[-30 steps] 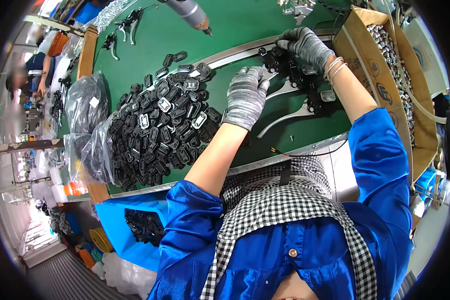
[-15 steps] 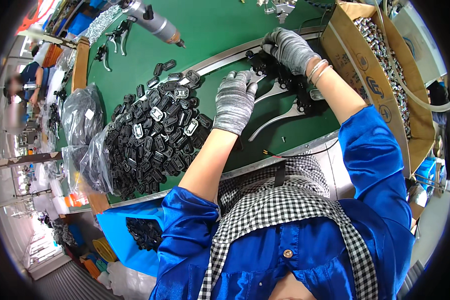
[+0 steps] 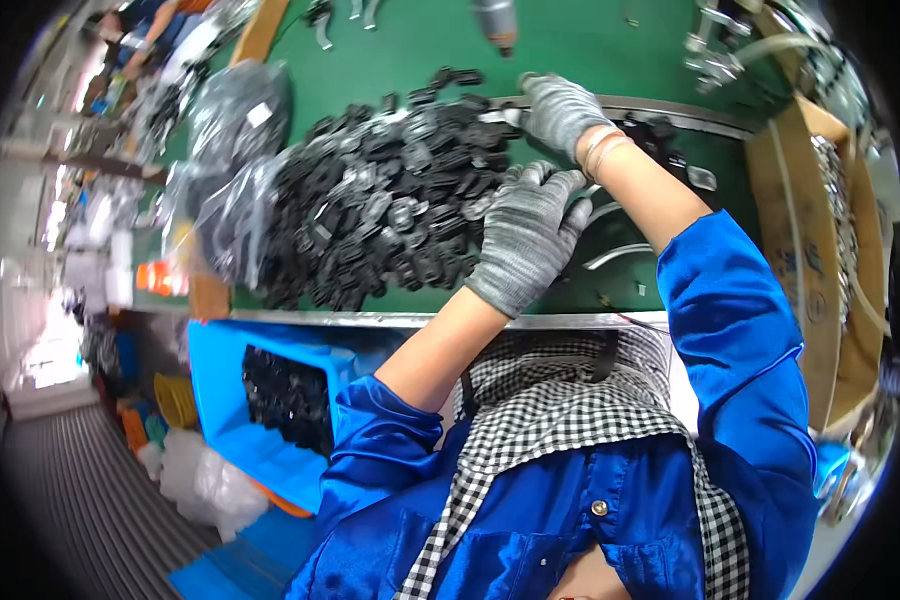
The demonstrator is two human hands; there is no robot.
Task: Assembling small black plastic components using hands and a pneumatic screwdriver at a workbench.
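My right hand (image 3: 565, 110), in a striped grey glove, is over the metal rail at the right edge of a heap of small black oblong covers (image 3: 400, 180). Its fingertips are close to a pale, shiny piece; blur hides whether they grip it. Nearer me, my left hand (image 3: 530, 235), in a matching glove, hovers at the heap's lower right. Its fingers are loosely bent, with the thumb apart, and I see nothing held. Beside that thumb lie silver brake levers (image 3: 615, 255); their black bodies (image 3: 660, 140) are partly behind my right forearm.
Clear plastic bags (image 3: 235, 130) stand left of the heap. A cardboard box (image 3: 805, 250) of metal parts is on the right. From above hangs a power screwdriver (image 3: 496, 25). Below the table edge, a blue bin (image 3: 220, 380) holds black parts.
My right hand has left the brake levers and moved left to the heap's edge. My left hand has shifted off the lever beside it. The whole view has swung, with blur.
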